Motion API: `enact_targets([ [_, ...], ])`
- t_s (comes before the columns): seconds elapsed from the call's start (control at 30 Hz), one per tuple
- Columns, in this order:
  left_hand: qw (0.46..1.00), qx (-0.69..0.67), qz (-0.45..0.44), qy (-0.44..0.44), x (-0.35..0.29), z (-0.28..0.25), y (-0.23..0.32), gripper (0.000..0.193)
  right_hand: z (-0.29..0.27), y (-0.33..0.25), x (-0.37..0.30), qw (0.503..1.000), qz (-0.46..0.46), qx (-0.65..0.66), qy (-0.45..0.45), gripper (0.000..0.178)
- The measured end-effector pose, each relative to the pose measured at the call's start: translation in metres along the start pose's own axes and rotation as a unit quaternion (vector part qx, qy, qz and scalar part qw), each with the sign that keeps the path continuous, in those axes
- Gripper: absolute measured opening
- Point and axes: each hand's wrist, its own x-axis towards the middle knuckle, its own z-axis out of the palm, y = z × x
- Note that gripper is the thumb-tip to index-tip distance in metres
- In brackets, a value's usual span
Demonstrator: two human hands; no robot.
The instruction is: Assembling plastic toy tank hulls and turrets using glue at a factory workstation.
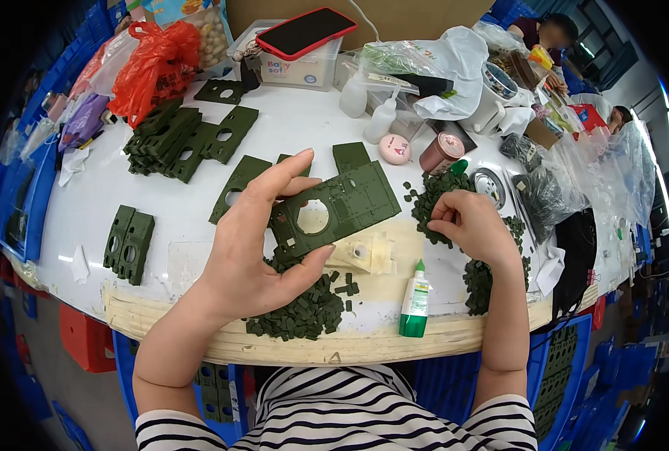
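Note:
My left hand (245, 252) grips a dark green plastic model plate (363, 197) by its edges, fingers along the far edge and thumb along the near one. The plate is tilted above the table, and a large round hole shows in it. At the right, my right hand (471, 224) reaches to a heap of small dark green parts (424, 212), thumb and forefinger pinched together. Whatever sits between those fingertips is too small to make out. Under the held plate lies a pale yellow block (379, 255). Another heap of small green parts (304, 310) lies near my left wrist.
A green-and-white glue bottle (415, 302) stands near the wooden front edge (394, 347). Similar green plates (161, 139) are stacked at the far left, with a pair (129, 244) nearer. A red-cased phone (306, 34) rests on a clear box. Squeeze bottles (382, 119) and a pink tin (441, 152) stand behind.

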Motion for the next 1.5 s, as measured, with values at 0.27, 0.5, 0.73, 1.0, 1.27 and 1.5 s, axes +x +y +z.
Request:
enact_targets([
  [0.27, 0.999, 0.026, 0.028, -0.022, 0.0, 0.001, -0.001, 0.082, -0.006, -0.006, -0.004, 0.972, -0.014, 0.206, 0.115, 0.011],
  [0.5, 0.993, 0.062, 0.094, -0.02, 0.0, 0.003, 0.001, 0.083, -0.001, -0.047, -0.027, 0.901, -0.121, 0.363, 0.204, 0.017],
  [0.73, 0.99, 0.079, 0.102, -0.05, -0.004, 0.007, 0.01, 0.083, 0.002, -0.075, -0.045, 0.898, -0.111, 0.401, 0.145, 0.014],
  [1.0, 0.984, 0.105, 0.133, -0.052, -0.004, 0.011, 0.015, 0.082, 0.013, -0.076, -0.043, 0.907, -0.146, 0.373, 0.133, 0.01],
  [1.27, 0.984, 0.111, 0.129, -0.056, -0.004, 0.011, 0.018, 0.08, 0.018, -0.077, -0.043, 0.887, -0.119, 0.434, 0.104, 0.013],
  [1.5, 0.982, 0.12, 0.137, -0.046, -0.005, 0.012, 0.017, 0.079, 0.013, -0.083, -0.044, 0.883, -0.057, 0.461, 0.067, 0.011],
])
